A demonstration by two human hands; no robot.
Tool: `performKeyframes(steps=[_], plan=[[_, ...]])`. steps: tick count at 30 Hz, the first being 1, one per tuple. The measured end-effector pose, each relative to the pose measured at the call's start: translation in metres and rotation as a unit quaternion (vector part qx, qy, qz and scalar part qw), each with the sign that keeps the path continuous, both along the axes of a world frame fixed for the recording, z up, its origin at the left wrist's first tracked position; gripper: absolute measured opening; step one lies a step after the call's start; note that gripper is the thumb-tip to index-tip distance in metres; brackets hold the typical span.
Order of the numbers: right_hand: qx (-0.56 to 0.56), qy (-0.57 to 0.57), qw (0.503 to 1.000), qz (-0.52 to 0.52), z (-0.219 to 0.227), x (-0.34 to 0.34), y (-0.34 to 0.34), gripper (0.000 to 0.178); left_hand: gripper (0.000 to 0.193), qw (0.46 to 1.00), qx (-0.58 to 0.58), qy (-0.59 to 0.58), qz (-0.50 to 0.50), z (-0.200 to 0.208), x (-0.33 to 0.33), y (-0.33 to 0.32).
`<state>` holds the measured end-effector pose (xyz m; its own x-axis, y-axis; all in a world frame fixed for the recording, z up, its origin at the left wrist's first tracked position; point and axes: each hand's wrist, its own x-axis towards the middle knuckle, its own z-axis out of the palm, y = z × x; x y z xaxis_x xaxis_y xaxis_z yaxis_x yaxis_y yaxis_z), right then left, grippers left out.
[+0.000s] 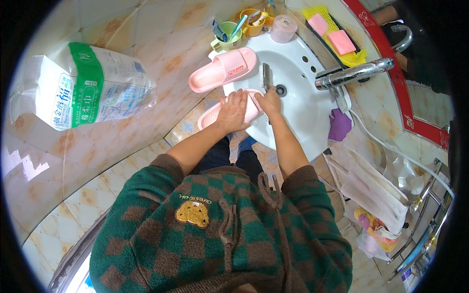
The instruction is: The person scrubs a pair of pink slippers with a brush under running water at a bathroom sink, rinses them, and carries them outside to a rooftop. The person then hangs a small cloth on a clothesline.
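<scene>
A pink slipper [208,117] lies across the left rim of the white washbasin [303,117]. My left hand [233,111] grips it from above, fingers laid over the strap and thumb on its near side. Beside the toe end, my right hand [269,101] is closed around a narrow grey brush [265,74]. The brush's bristled end sticks out beyond the fingers; much of its handle is hidden under the hand. Just farther off, the matching pink slipper [222,71] rests partly on the basin's rim, its heel jutting out to the left.
A chrome tap [356,73] reaches over the basin from the right. Behind stand a green cup [227,36], a yellow cup [254,24] and a pinkish jar [283,29]. Pink sponges [341,43] lie on a yellow mesh cloth. A tissue pack [97,88] hangs at left.
</scene>
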<state>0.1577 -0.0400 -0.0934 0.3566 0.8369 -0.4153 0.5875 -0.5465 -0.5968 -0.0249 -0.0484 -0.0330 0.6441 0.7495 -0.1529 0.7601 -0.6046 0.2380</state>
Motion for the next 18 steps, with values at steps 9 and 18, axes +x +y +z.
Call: performKeyframes(steps=[9,18], plan=[[0.025,0.086,0.994,-0.056,0.001,0.004,-0.002,0.049,0.110,1.000,0.006,0.005,-0.010,-0.003,-0.003,0.001],[0.031,0.113,0.985,-0.126,-0.016,0.008,-0.007,0.046,0.110,1.000,0.007,0.012,-0.019,-0.001,-0.005,0.001]])
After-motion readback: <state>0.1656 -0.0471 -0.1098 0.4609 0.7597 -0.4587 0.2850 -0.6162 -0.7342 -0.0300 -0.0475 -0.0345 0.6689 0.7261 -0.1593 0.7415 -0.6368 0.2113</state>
